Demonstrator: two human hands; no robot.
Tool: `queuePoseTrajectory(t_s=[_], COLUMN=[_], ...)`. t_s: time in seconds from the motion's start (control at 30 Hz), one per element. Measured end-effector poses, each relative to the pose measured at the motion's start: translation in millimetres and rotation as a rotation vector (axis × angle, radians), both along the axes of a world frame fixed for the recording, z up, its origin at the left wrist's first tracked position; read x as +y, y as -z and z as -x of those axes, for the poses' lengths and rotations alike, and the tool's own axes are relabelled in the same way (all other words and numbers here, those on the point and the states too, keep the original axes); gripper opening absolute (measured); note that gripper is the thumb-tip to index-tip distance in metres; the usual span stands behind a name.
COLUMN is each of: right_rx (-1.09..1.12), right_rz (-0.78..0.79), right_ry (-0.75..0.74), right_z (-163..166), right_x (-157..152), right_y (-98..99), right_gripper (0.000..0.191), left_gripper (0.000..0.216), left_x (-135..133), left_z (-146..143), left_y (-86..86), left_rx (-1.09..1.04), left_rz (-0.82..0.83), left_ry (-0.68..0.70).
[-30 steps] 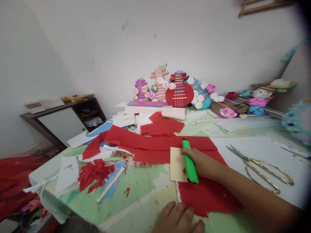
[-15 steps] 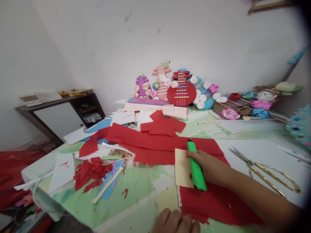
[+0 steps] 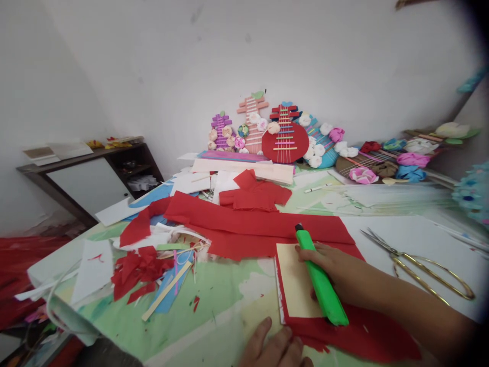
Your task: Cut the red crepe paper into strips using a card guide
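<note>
My right hand (image 3: 332, 267) is closed around a bright green, thick-bodied tool (image 3: 323, 280) with a black tip pointing away from me; its exact kind is not clear. Under it lies a cream rectangular card (image 3: 292, 275), resting on red cloth-like material (image 3: 367, 326) whose left side shows a thin white edge. The tool and hand cover the card's right part. At the bottom edge of the view, my left hand (image 3: 277, 349) rests beside the near left corner of the red material. Its fingers are slightly bent and apart, with nothing visible in them.
Gold-handled scissors (image 3: 414, 262) lie on white sheet at right. Long red strips (image 3: 260, 224) cross the table. Red scraps (image 3: 139, 270) and a cream stick (image 3: 166, 293) lie at left. Decorated paper instruments, including a red one (image 3: 284, 145), stand by the wall. A low cabinet (image 3: 87, 186) is beyond.
The cream card has moved toward me, further onto the red material. My right hand and the green tool have shifted nearer and right. The left hand's fingers have straightened and spread a little.
</note>
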State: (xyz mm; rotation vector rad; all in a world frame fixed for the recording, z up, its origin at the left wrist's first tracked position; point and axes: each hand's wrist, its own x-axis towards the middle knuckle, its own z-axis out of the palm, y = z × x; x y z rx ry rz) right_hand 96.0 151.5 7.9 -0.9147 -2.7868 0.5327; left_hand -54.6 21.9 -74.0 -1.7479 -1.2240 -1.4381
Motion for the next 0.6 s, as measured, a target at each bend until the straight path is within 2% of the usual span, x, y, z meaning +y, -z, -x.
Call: queuePoseTrajectory(t_s=[0.13, 0.3, 0.47, 0.6], right_rx=[0.005, 0.031, 0.008, -0.016], right_rz=[0.048, 0.067, 0.072, 0.047], right_ry=[0.043, 0.041, 0.070, 0.058], right_z=[3.3, 7.2, 7.5, 7.0], right_x=[1.7, 1.7, -1.4, -4.6], right_y=[2.5, 3.6, 2.9, 0.2], right_gripper=[0.049, 0.050, 0.054, 0.050], left_gripper=[0.029, 0.035, 0.033, 0.031], left_x=[-3.2, -6.2, -7.6, -10.4], left_z=[10.2, 23.9, 29.6, 34.4], left_y=[-10.3, -26.2, -30.6, -32.1], left_rx=[0.169, 0.267, 0.315, 0.385], left_rz=[0.050, 0.136, 0.187, 0.249], left_ry=[0.049, 0.106, 0.128, 0.107])
